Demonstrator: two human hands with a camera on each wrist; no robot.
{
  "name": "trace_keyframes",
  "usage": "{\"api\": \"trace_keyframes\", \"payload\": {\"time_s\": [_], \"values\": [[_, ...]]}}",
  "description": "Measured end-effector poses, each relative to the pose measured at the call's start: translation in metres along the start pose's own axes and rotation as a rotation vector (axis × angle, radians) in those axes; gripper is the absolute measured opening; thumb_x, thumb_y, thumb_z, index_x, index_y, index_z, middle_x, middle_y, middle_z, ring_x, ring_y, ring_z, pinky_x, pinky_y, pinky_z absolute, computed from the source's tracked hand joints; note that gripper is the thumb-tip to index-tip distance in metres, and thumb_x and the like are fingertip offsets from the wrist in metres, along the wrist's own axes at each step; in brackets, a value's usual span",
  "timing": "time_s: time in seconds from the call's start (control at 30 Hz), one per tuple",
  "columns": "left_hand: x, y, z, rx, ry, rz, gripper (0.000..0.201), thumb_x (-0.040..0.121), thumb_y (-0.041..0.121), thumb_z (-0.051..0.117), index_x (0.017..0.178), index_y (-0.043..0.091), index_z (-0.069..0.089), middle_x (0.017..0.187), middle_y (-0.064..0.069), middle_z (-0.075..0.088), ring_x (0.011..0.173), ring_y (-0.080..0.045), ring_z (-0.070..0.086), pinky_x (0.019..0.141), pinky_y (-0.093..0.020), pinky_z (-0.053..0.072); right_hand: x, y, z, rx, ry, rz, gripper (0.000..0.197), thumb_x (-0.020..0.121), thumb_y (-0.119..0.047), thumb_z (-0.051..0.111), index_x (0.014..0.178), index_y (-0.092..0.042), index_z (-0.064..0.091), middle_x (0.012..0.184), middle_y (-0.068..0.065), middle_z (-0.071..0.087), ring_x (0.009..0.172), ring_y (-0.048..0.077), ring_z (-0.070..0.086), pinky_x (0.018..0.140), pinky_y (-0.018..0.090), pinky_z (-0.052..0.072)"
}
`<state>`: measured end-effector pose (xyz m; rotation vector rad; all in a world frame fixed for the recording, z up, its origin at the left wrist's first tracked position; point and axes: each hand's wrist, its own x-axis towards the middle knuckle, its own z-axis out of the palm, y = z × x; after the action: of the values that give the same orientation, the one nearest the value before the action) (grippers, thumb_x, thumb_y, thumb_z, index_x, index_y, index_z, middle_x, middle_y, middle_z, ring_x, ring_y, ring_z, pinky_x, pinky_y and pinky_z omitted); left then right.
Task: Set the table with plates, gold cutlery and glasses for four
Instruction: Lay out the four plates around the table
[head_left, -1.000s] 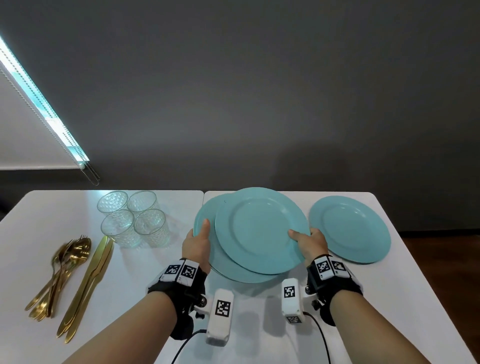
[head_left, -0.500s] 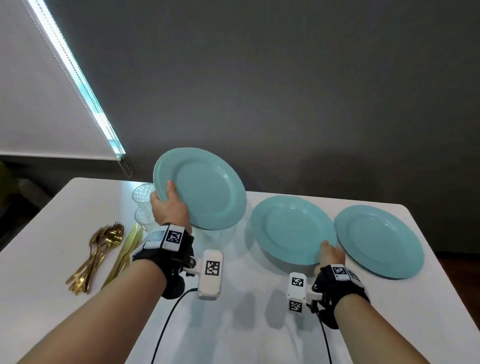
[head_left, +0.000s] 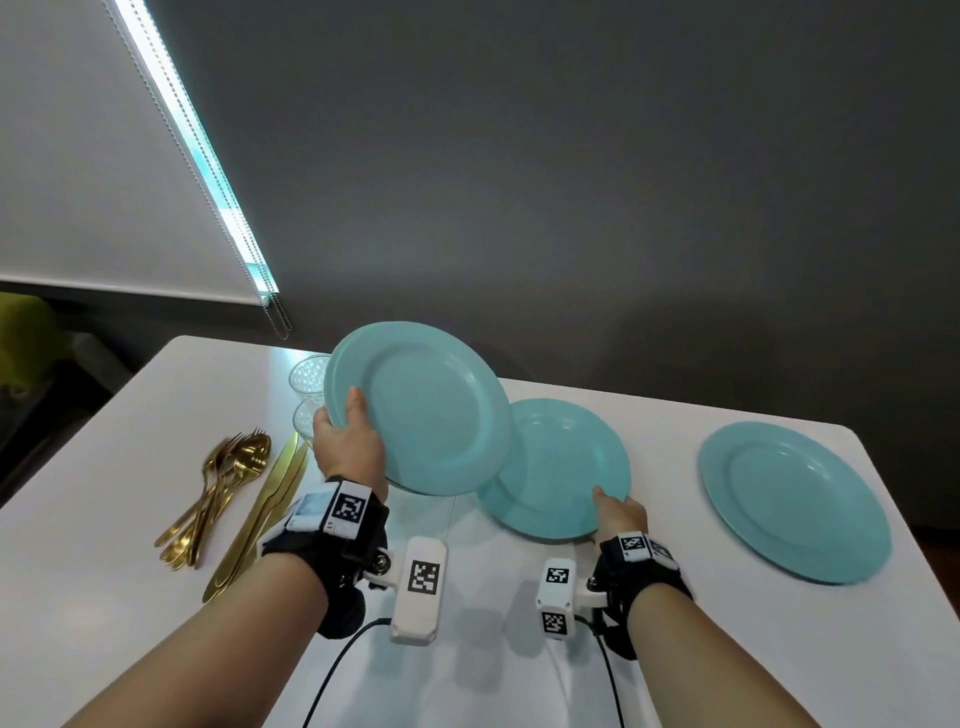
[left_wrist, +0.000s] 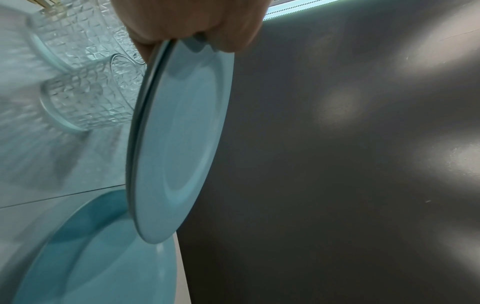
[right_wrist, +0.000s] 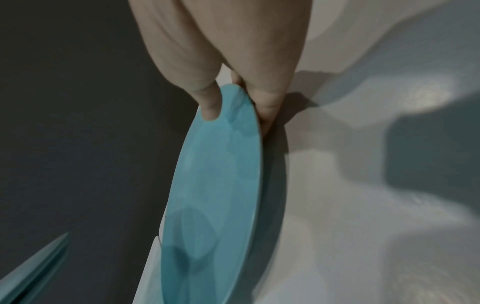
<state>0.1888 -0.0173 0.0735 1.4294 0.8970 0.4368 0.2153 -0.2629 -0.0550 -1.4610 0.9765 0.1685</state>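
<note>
Two hands holding teal plates above and on a white table (head_left: 104, 545).
From left of frame: gold spoons and forks (head_left: 218, 488), gold knives (head_left: 260, 512) and glasses (head_left: 307, 374) lie on the table; the left hand (head_left: 350, 447) grips two stacked plates (head_left: 421, 405), raised and tilted at centre; the right hand (head_left: 621, 514) pinches the near rim of a middle plate (head_left: 558, 467); a third plate (head_left: 795, 499) lies flat at right. Wrist units carry black-and-white square markers (head_left: 426, 577); no legible writing.
</note>
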Motion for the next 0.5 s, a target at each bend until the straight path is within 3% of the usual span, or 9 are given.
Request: {"api": "trace_keyframes", "payload": {"time_s": [0.13, 0.33, 0.43, 0.5], "values": [[-0.003, -0.007, -0.001, 0.012, -0.035, -0.001, 0.043, 0.096, 0.04, 0.044, 0.124, 0.008, 0.048, 0.106, -0.007, 0.053, 0.096, -0.026, 0.054, 0.083, -0.035, 0.047, 0.005, -0.005, -0.004, 0.001, -0.07, 0.034, 0.02, 0.082, -0.007, 0.067, 0.1, -0.001, 0.061, 0.099, 0.018, 0.064, 0.085, 0.033, 0.062, 0.087, 0.051, 0.053], [-0.008, -0.02, 0.0, 0.013, -0.071, -0.042, 0.047, 0.095, 0.04, 0.048, 0.128, 0.007, 0.048, 0.119, -0.012, 0.058, 0.109, -0.032, 0.059, 0.095, -0.044, 0.051, 0.001, -0.013, -0.011, -0.055, -0.142, 0.04, 0.024, 0.078, -0.004, 0.068, 0.101, -0.001, 0.061, 0.095, 0.017, 0.064, 0.089, 0.036, 0.064, 0.085, 0.052, 0.055], [-0.013, -0.025, 0.0, 0.024, -0.089, -0.052, 0.05, 0.095, 0.04, 0.048, 0.132, 0.007, 0.046, 0.124, -0.013, 0.058, 0.113, -0.032, 0.057, 0.098, -0.045, 0.049, -0.002, -0.011, -0.018, -0.143, -0.106, 0.035, 0.03, 0.071, -0.015, 0.07, 0.092, 0.004, 0.062, 0.077, 0.013, 0.065, 0.079, 0.033, 0.065, 0.088, 0.051, 0.054], [-0.018, -0.027, 0.0, 0.032, -0.109, -0.054, 0.052, 0.095, 0.04, 0.048, 0.134, 0.008, 0.044, 0.128, -0.013, 0.056, 0.115, -0.032, 0.056, 0.1, -0.043, 0.048, -0.007, -0.009, -0.025, -0.205, -0.056, 0.037, 0.026, 0.073, -0.018, 0.067, 0.086, 0.003, 0.059, 0.068, 0.01, 0.058, 0.069, 0.029, 0.059, 0.09, 0.049, 0.053]]}}
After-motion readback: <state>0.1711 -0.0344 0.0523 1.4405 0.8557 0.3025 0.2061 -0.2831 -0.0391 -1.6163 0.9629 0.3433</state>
